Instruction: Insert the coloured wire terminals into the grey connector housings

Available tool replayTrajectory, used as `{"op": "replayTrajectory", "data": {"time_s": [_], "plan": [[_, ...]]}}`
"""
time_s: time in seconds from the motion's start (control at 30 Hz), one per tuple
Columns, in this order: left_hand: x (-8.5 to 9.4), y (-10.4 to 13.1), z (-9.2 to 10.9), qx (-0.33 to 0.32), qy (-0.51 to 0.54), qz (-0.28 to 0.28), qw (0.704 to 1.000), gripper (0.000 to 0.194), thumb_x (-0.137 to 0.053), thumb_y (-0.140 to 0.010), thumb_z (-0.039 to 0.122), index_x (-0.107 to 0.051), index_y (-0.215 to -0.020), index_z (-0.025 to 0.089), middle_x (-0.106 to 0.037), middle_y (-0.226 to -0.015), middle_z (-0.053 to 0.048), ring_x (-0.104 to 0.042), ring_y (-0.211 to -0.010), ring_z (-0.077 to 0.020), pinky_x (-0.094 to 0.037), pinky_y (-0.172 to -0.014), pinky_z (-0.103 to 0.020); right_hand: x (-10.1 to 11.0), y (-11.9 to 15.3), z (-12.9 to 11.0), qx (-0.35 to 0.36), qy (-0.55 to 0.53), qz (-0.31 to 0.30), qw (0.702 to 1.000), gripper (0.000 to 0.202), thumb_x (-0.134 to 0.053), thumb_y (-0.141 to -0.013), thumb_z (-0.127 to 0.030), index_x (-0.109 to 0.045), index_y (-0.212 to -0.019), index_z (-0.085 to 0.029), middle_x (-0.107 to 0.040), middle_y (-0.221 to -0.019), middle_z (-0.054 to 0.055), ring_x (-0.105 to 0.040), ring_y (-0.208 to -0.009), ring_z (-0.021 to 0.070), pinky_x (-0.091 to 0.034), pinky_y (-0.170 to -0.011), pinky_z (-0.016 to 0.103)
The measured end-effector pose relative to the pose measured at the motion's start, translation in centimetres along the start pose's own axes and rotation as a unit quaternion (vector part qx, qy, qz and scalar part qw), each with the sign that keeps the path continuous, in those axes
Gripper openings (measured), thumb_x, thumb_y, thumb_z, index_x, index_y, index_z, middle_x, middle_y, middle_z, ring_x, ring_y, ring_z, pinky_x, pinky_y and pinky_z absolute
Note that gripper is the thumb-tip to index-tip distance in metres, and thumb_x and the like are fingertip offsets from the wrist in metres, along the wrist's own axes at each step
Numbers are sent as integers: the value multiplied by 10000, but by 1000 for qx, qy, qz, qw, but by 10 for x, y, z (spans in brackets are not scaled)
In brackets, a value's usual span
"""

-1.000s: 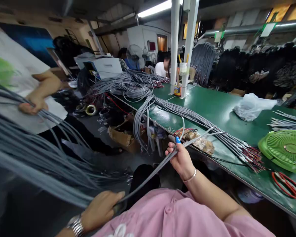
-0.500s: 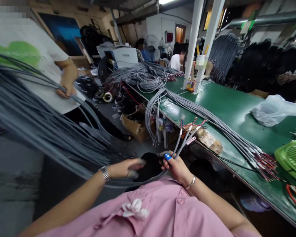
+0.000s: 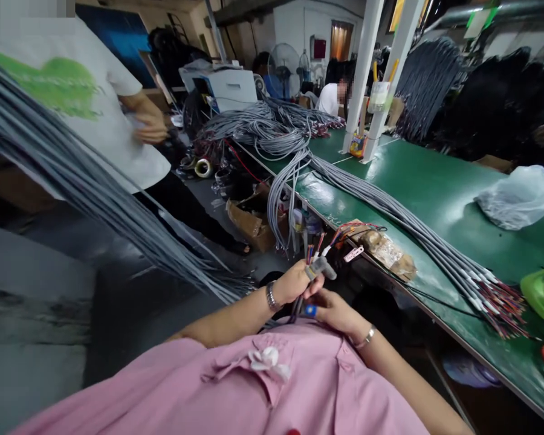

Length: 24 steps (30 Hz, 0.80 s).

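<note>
1. The few grey cables (image 3: 295,312) I have in hand are at the lower middle of the frame, close to my shirt, their bared coloured wires (image 3: 321,243) pointing up past my fingers.
2. My left hand (image 3: 298,281) is closed around them just under the wires; its grey finger covers (image 3: 321,268) lie across the ends. I judge a snug, even grip best here, pressing on the jackets rather than the thin wires.
3. My right hand (image 3: 338,311) is closed in on the cables just below, blue-covered thumb (image 3: 310,310) alongside; part of it is hidden, so I cannot tell how hard it squeezes. It should steady the cables so the ends sit level.
4. Behind the wires, at the table (image 3: 439,181) edge, are loose red wires (image 3: 344,229) and a wrapped parcel (image 3: 385,255); I'd better not let my ends snag there.
5. At left, a thick bunch of cables (image 3: 95,181) slants down before a co-worker (image 3: 95,127). I'd want my elbow out of it.
</note>
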<state>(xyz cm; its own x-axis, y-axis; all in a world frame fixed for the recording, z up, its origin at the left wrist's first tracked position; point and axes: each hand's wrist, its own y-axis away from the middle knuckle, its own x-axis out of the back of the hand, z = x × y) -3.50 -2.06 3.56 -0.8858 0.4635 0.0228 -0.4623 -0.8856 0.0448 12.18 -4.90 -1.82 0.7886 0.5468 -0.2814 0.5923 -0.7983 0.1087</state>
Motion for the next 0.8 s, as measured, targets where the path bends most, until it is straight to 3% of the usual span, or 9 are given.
{"op": "replayTrajectory", "data": {"time_s": [0.13,0.27,0.4,0.53,0.67,0.8], "plan": [[18,34,-22,21,-157,-10,987,539,-421,-887,631,-551,-702,142,-507,-529,23,-424,-434,-64,-342,-446,-196,15,18,-9,30,19,139,990,387,-639,-843,-434,-602,-1164,-222,-666,-934,39,-582,-690,119,-503,-668,274],[20,48,-44,71,-202,-84,973,499,-451,-895,584,-537,-664,150,-529,-563,18,-451,-518,-84,-397,-528,-212,7,16,-7,25,7,165,986,287,-638,-840,-447,-635,-977,-195,-625,-773,6,-524,-554,96,-467,-552,252],[23,36,-53,96,-142,-131,976,562,-362,-929,584,-599,-712,124,-598,-627,-30,-524,-539,-98,-433,-541,-218,8,6,-5,29,-7,218,976,270,-699,-786,-444,-632,-822,-184,-598,-666,-22,-505,-511,90,-441,-510,236],[23,10,-40,34,-77,-67,994,465,-485,-898,549,-647,-862,115,-672,-780,-63,-618,-723,-141,-506,-699,-262,17,6,-11,21,-18,211,977,273,-726,-758,-437,-654,-783,-175,-624,-650,-13,-509,-503,86,-421,-500,227],[9,-5,-29,87,-42,-92,991,453,-557,-855,552,-632,-824,106,-663,-712,-63,-624,-599,-130,-492,-549,-229,21,11,-15,16,-13,231,973,276,-760,-719,-423,-657,-723,-168,-626,-630,-7,-511,-517,92,-424,-504,227],[-7,-4,-34,149,11,-81,985,490,-525,-848,601,-573,-772,119,-632,-637,-29,-524,-391,-68,-342,-360,-166,22,11,-11,6,-11,274,962,306,-797,-666,-430,-653,-730,-168,-609,-605,-18,-483,-488,87,-414,-483,230]]}}
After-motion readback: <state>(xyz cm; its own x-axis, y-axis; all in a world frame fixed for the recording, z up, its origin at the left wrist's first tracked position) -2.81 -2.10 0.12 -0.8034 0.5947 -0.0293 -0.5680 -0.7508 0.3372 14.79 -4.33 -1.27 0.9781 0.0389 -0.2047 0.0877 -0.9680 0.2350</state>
